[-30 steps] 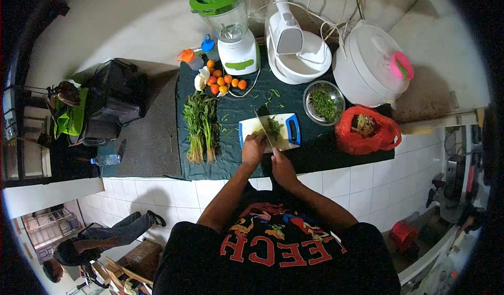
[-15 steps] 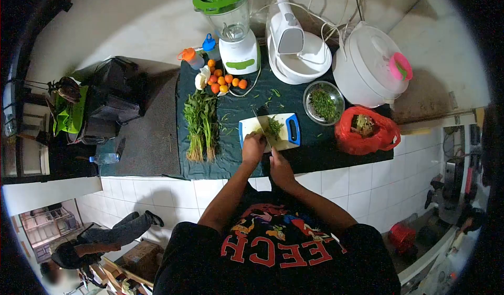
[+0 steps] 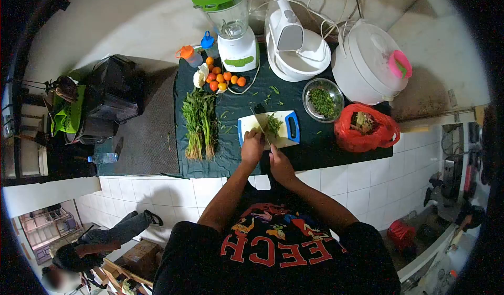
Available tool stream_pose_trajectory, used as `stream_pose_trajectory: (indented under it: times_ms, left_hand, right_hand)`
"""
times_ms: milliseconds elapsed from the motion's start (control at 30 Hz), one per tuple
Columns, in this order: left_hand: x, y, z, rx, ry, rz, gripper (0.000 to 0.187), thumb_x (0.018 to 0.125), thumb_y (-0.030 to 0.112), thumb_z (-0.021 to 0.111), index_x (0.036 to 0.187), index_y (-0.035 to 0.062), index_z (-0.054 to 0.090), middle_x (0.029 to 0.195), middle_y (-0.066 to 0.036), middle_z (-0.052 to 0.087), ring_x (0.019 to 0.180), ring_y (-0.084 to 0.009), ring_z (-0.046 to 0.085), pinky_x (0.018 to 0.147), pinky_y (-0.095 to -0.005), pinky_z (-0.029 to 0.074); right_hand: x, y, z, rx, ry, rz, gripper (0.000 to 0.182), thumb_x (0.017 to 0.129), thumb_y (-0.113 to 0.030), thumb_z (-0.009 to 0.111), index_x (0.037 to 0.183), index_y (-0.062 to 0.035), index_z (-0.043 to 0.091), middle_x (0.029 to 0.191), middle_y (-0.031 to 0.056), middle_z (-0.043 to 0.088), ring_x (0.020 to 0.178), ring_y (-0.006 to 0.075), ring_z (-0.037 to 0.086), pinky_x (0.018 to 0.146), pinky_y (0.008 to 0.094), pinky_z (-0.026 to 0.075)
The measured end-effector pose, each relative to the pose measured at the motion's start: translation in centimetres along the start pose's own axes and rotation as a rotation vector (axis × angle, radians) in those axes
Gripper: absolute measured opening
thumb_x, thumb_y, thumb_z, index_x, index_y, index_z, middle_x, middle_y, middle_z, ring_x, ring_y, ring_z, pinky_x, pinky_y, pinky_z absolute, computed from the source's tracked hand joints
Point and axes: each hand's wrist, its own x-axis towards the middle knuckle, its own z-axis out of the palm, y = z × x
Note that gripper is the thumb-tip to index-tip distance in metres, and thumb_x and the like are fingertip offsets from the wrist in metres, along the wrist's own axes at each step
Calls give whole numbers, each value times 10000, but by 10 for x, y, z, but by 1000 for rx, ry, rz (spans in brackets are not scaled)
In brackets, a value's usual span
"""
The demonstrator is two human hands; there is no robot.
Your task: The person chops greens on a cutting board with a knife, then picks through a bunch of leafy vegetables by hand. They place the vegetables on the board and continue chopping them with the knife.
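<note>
A white cutting board [image 3: 283, 138] with blue ends lies near the front of the counter. My right hand [image 3: 281, 164] is closed round the handle of a knife [image 3: 261, 121], its blade slanting over the board. Chopped greens [image 3: 273, 125] lie on the board to the right of the blade. My left hand [image 3: 253, 147] rests on the board's left part, fingers curled close to the blade; what they press on is mostly hidden. Left of the board lies a bunch of leafy greens [image 3: 199, 119] with roots on. Right of it stands a metal bowl [image 3: 341, 111] of cut greens.
A red plastic bag [image 3: 346, 137] holding plant scraps sits at the right. Along the wall stand a blender [image 3: 237, 50], a stand mixer [image 3: 310, 61] and a white lidded container [image 3: 362, 69]. Small tomatoes [image 3: 227, 76] lie before the blender. A person [image 3: 100, 242] is at lower left.
The view has shifted slightly. Both hands stay at the board with the knife, in almost the same pose. The person at lower left has moved a little.
</note>
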Motion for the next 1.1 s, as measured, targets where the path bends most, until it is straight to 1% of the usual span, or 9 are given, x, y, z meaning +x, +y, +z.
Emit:
stream_pose_trajectory:
  times_ms: [167, 233, 567, 667, 733, 833, 967, 1033, 1100]
  left_hand:
    - [-6, -4, -2, 97, -22, 104, 280, 819, 129, 686, 1090, 56, 692, 1037, -159, 646, 1025, -387, 569, 850, -483, 521]
    - [-6, 7, -12, 72, -11, 103, 132, 850, 107, 639, 956, 38, 675, 1013, -178, 645, 942, -382, 583, 837, -472, 512]
    - [2, 11, -11, 26, -50, -64, 188, 852, 116, 650, 1004, 11, 685, 976, -216, 661, 939, -423, 607, 837, -500, 514]
    - [2, 12, -11, -11, 13, -46, 180, 843, 96, 651, 995, 6, 686, 982, -216, 670, 930, -425, 618, 835, -500, 516]
    - [5, 9, -7, -29, 12, -75, 187, 834, 89, 658, 997, 4, 691, 967, -209, 677, 915, -430, 628, 833, -499, 519]
    - [3, 6, -10, -79, 8, -100, 201, 827, 94, 672, 1007, 8, 695, 959, -206, 683, 903, -433, 635, 829, -497, 522]
    - [1, 2, -6, -106, 17, -73, 187, 847, 119, 653, 987, 2, 693, 970, -223, 670, 926, -429, 618, 836, -497, 521]
    - [0, 0, -5, -62, 61, -23, 168, 846, 121, 649, 949, -6, 685, 958, -222, 662, 924, -430, 610, 840, -498, 512]
    - [0, 1, -4, -60, 53, -23, 154, 849, 119, 646, 930, -8, 681, 950, -221, 657, 920, -429, 605, 842, -499, 506]
  right_hand:
    - [16, 0, 7, 48, 64, -53, 407, 1012, -122, 493, 1357, 95, 482, 1191, 350, 607, 1090, 487, 608, 948, 497, 501]
    - [24, 6, 13, 26, 167, -205, 402, 1012, -119, 491, 1353, 94, 488, 1194, 348, 608, 1094, 485, 609, 957, 498, 496]
    - [7, 1, 14, 25, 89, -46, 406, 1000, -107, 508, 1349, 99, 484, 1152, 344, 625, 1045, 490, 621, 908, 501, 512]
    - [20, 7, 18, -29, 193, -242, 409, 995, -110, 516, 1349, 93, 482, 1117, 335, 640, 1009, 467, 643, 906, 482, 530]
    - [29, -4, 9, 32, 27, -53, 412, 995, -95, 516, 1360, 91, 473, 1118, 327, 647, 1021, 461, 647, 911, 484, 533]
    - [23, -8, 9, -60, 133, -193, 432, 995, -103, 508, 1374, 98, 452, 1129, 335, 632, 1010, 480, 629, 878, 516, 511]
    - [10, 0, 19, 3, 193, -179, 428, 997, -105, 508, 1373, 92, 456, 1130, 330, 633, 1011, 476, 630, 878, 514, 507]
    - [9, 7, 22, -19, 122, -158, 450, 1002, -72, 501, 1419, 77, 421, 1244, 342, 592, 1107, 463, 621, 966, 468, 511]
    - [13, 9, 22, -32, 92, -156, 451, 1003, -73, 502, 1420, 78, 417, 1229, 343, 596, 1112, 468, 616, 967, 474, 509]
